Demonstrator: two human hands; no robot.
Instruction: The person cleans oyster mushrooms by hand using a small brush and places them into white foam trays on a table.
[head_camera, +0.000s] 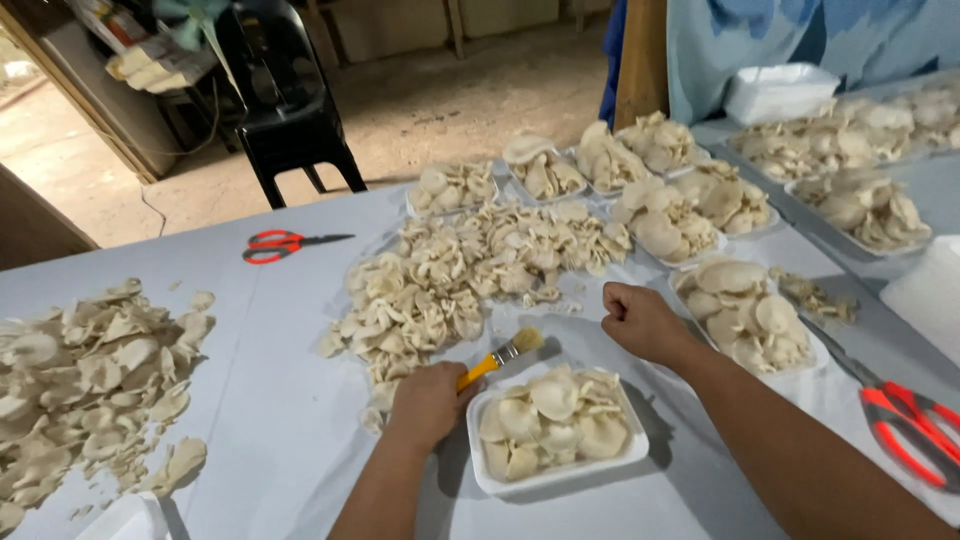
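On the pale blue table (270, 420), a small yellow-handled brush (497, 358) was held in the left hand (428, 402), closed around the handle, its bristles pointing toward the loose heap of oyster mushrooms (470, 275) at the middle. Just right of that hand, a white foam tray (556, 470) had been filled with mushroom caps. The right hand (645, 322) was closed in a fist above it; whether anything was held inside could not be told. Much appeared done: several filled trays (745, 315) stood along the far and right side. A good deal seemed left, judging by the central heap and a second pile (90, 375) at the left edge. Red-handled scissors (282, 243) lay unused beyond the heap, another pair (905, 420) at the right.
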